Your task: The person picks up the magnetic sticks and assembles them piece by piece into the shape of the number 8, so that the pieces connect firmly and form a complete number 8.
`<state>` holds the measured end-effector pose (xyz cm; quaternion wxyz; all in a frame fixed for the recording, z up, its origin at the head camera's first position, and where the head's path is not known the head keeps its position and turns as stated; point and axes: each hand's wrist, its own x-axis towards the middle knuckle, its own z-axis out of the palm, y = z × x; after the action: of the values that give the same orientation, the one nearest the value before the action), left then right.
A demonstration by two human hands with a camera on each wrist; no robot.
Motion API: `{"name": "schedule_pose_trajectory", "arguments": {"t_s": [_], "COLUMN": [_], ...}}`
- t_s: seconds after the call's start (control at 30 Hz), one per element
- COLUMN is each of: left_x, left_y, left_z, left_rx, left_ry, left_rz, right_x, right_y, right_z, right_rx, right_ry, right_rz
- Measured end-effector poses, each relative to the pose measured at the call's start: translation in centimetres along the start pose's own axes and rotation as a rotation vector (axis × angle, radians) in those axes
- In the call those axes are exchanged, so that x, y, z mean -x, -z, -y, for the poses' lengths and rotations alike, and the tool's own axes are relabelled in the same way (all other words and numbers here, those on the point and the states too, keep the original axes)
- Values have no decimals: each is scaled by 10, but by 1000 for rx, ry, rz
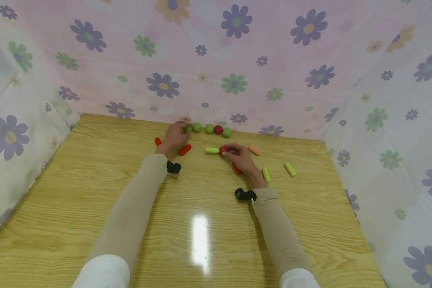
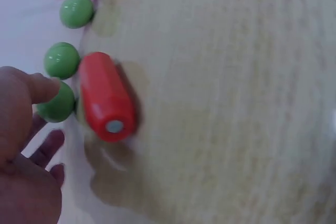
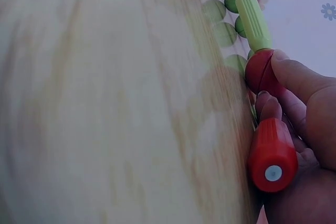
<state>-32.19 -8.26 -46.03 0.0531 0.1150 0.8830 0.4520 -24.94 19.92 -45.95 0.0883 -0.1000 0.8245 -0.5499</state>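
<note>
My right hand (image 1: 239,157) pinches a red ball (image 3: 260,70) between thumb and fingers. A yellow-green ridged stick (image 1: 212,150) stands end-on against that ball, in line with it. Under the right hand lies a red stick (image 3: 273,156) with a pale round disc in its end. At the back edge my left hand (image 1: 176,135) has its thumb and a finger around a green ball (image 2: 62,106), the leftmost of the row. A red stick (image 2: 107,98) lies beside that ball, also with a disc in its end.
Along the flowered back cloth sit more green balls (image 1: 209,129) and a red ball (image 1: 218,129). Another red stick (image 1: 158,141) is partly behind the left hand. To the right lie an orange stick (image 1: 254,150) and yellow-green sticks (image 1: 289,169). Cloth walls enclose the wooden table (image 1: 165,240).
</note>
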Motion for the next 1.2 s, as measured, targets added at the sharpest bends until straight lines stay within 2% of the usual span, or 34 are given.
{"name": "schedule_pose_trajectory", "arguments": {"t_s": [0.1, 0.23, 0.33, 0.5, 0.6, 0.63, 0.83, 1.0, 1.13, 1.2], "left_x": [0, 3, 7, 13, 14, 15, 18, 23, 29, 33], "left_y": [-4, -5, -5, -6, -6, -7, -11, -15, -20, -24], "left_z": [7, 10, 10, 11, 12, 11, 10, 1, -9, -13], "left_rx": [105, 174, 214, 338, 354, 351, 337, 408, 452, 466], "left_ry": [15, 48, 74, 149, 163, 157, 96, 16, -35, -33], "left_rz": [-8, -40, -63, -84, -95, -100, -164, -221, -218, -203], "right_x": [-7, -14, -14, -13, -13, -11, -11, -13, -12, -12], "right_y": [-1, -2, -2, -3, -2, -2, -3, -4, -4, -3], "right_z": [-14, -30, -33, -33, -32, -27, -27, -32, -31, -30], "right_rx": [-7, -15, -6, 10, 20, 19, 15, 25, 33, 36], "right_ry": [-1, 14, 15, 6, 19, 17, 21, 29, 23, 24], "right_rz": [-8, -28, -39, -49, -46, -41, -39, -45, -44, -48]}}
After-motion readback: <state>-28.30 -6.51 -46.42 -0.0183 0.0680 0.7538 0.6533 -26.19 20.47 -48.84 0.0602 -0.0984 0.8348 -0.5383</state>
